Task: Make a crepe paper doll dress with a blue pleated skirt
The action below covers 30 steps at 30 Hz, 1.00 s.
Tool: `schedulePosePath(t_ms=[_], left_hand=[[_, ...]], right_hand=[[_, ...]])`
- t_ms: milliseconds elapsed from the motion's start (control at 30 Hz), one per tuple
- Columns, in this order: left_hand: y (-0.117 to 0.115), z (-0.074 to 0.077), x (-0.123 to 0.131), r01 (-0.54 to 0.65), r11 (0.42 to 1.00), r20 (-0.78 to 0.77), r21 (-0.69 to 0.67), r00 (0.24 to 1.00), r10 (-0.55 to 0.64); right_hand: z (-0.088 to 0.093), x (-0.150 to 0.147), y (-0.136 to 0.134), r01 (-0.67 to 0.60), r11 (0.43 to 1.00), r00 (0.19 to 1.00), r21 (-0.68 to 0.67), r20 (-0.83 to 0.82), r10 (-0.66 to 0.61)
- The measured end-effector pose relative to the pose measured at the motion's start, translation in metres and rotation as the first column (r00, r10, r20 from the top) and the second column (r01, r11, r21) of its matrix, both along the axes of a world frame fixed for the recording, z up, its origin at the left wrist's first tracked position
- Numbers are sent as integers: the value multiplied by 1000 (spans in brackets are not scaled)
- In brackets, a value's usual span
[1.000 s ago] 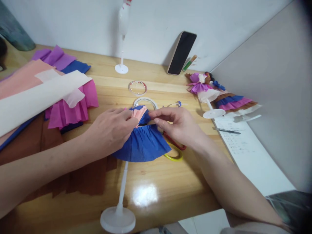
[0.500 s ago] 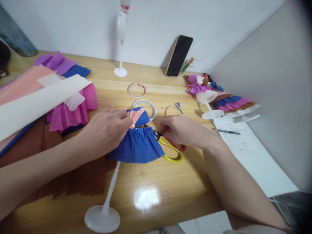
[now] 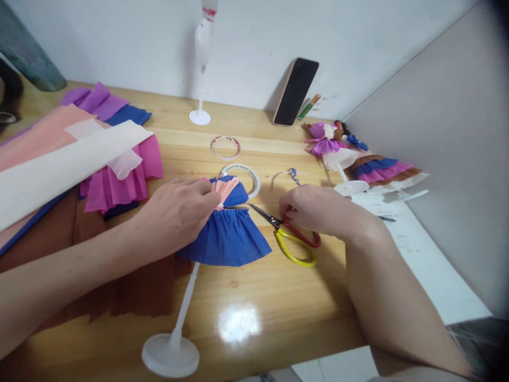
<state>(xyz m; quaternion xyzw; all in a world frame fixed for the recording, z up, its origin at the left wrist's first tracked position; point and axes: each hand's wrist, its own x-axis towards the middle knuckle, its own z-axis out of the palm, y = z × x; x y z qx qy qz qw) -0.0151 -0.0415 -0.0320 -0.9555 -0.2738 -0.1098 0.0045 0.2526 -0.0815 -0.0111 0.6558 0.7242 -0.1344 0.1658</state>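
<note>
My left hand (image 3: 183, 212) is closed on the upper part of a doll-size crepe-paper dress, pinching beside its peach pleated piece (image 3: 225, 187). A gathered blue skirt (image 3: 234, 239) spreads below, tilted on a white plastic stand (image 3: 183, 307) with a round base. My right hand (image 3: 306, 209), fingers curled, grips scissors (image 3: 296, 246) with one red and one yellow handle near their pivot. The scissors lie on the table, their dark blades directed at the dress's waist. The fingertips of my left hand are partly hidden behind the paper.
Behind the dress lie a roll of tape (image 3: 257, 183) and a clear ring (image 3: 225, 147). A phone (image 3: 296, 93) and a bare white stand (image 3: 200, 116) are by the wall. Crepe-paper sheets (image 3: 71, 154) cover the left; a finished paper-dressed doll (image 3: 377, 164) lies right.
My right hand has moved right, drawing the scissors away from the blue skirt so the blades now show. My left hand keeps its hold on the dress. The view has shifted slightly.
</note>
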Motion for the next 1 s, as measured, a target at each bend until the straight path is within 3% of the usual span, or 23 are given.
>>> schedulePosePath(t_ms=[67, 133, 233, 267, 333, 467, 633, 733, 867, 1000], left_hand=[[0, 0, 0, 0, 1000, 0, -2, 1000, 0], [0, -1, 0, 0, 1000, 3, -2, 1000, 0], [1, -2, 0, 0, 1000, 9, 5, 1000, 0], [1, -2, 0, -3, 1000, 9, 6, 1000, 3], [2, -2, 0, -9, 1000, 12, 1, 1000, 9], [2, -1, -1, -2, 1000, 18, -19, 1000, 2], [2, -2, -1, 1, 1000, 34, -15, 999, 0], [2, -3, -1, -2, 1000, 32, -16, 999, 2], [2, -2, -1, 12, 1000, 50, -6, 999, -11], [2, -1, 0, 14, 1000, 42, -3, 999, -14]], right_hand=[[4, -7, -1, 17, 997, 999, 81, -48, -13], [4, -19, -1, 53, 980, 970, 193, -241, -5], [-5, -35, 2, 92, 971, 796, 221, -602, 61], [-7, -38, 3, 92, 971, 752, 222, -654, 78], [-10, -38, 6, 119, 958, 761, 263, -644, 82], [-7, -24, 8, 143, 955, 898, 258, -440, -15], [-10, -22, 7, 72, 980, 883, 183, -469, 22], [-15, -31, 7, 66, 981, 815, 184, -577, 54], [-22, -45, 4, 91, 986, 639, 140, -768, 50], [-31, -53, 2, 135, 981, 581, 142, -813, 38]])
